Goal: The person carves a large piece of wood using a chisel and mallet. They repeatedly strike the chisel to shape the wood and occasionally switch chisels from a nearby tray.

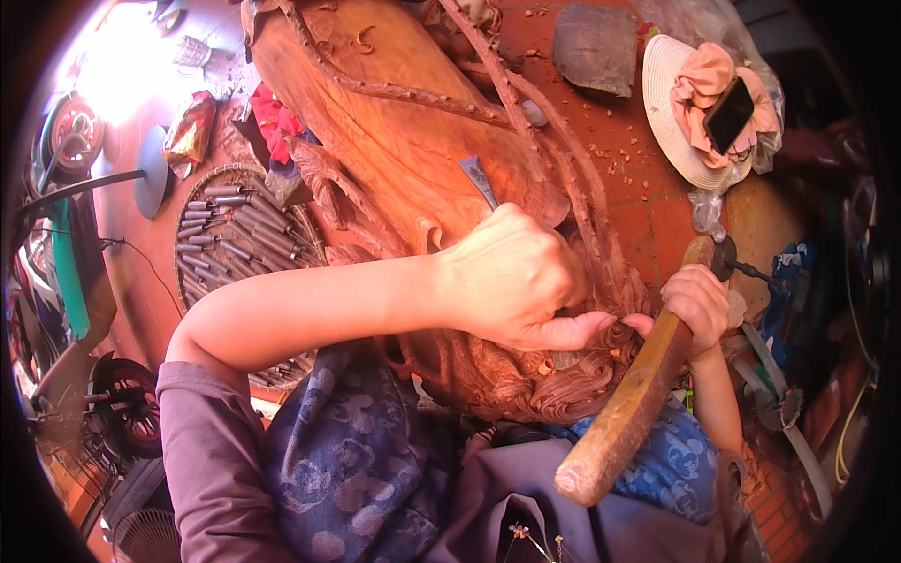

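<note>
My left hand (516, 277) is closed in a fist around a carving chisel, whose flat metal blade (480, 181) sticks out past the far side of the fist. Its handle is hidden inside my fingers. The fist is over a large carved piece of reddish-brown wood (375, 141), near swirling relief at its near end. My right hand (696, 305) grips a wooden mallet (624, 413), a long squared club with a worn, rounded near end. The mallet slants from the far right down toward my lap, and my right thumb points at the carving.
At left, a round woven basket (183, 267) holds many chisels and gouges. A straw hat (662, 103) with pink cloth and a black phone (728, 114) lies at the far right. A dark wood block (596, 49) and scattered chips are on the tiled floor (648, 225).
</note>
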Motion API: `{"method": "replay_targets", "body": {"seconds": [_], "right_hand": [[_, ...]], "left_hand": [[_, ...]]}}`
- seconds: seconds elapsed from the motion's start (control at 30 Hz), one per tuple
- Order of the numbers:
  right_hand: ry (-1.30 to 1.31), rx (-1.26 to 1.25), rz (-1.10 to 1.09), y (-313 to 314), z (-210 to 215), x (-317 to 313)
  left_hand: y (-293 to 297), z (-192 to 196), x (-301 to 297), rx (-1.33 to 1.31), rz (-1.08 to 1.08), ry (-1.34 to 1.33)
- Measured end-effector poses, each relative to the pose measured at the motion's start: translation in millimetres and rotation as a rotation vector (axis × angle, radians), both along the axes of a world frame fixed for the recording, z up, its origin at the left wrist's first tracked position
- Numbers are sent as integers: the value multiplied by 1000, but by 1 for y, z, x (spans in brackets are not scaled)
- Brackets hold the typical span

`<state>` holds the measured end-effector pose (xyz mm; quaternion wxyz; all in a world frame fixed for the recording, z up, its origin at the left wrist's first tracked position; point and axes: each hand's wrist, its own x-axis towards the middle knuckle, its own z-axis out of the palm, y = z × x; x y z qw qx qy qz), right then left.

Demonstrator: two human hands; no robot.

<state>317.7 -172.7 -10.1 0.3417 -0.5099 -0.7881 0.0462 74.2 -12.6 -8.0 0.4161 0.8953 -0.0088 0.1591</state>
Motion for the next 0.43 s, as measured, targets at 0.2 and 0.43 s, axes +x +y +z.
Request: {"method": "replay_targets", "body": {"seconds": [0.2, 0.43], "right_hand": [[-98, -16, -62, 1, 1, 1], [-5, -18, 22, -2, 4, -2]], "left_hand": [[-5, 4, 1, 1, 10, -6], [-5, -4, -4, -13, -3, -27]]}}
